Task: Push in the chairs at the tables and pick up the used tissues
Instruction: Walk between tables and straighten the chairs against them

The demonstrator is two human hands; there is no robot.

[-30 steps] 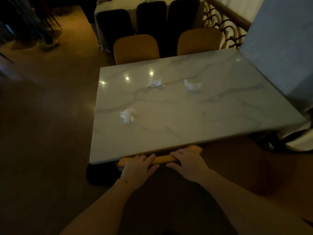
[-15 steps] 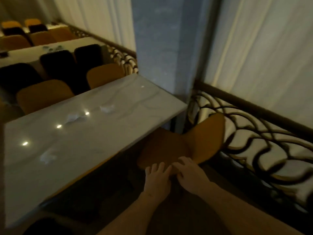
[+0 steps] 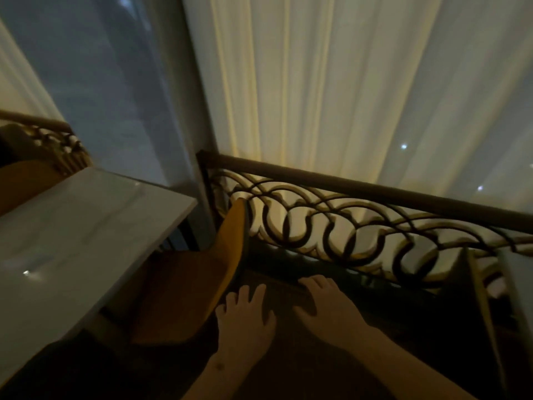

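Observation:
A mustard-yellow chair (image 3: 196, 287) stands pulled out from the right end of the white marble table (image 3: 72, 243), its backrest toward the railing. My left hand (image 3: 245, 321) hovers just right of the chair's backrest edge, fingers spread, holding nothing. My right hand (image 3: 326, 310) hangs further right over the dark floor, also with fingers apart and empty. Neither hand touches the chair. No tissues show on the visible part of the table.
An ornate dark metal railing (image 3: 360, 226) with a wooden top rail runs behind the chair, backed by pale curtains (image 3: 331, 82). A grey pillar (image 3: 109, 90) rises beside the table. Another yellow chair (image 3: 26, 183) sits at the table's far side.
My view has swung right from the table toward the railing. Both hands left the first chair's back, reached the second chair, and are now off it, to its right.

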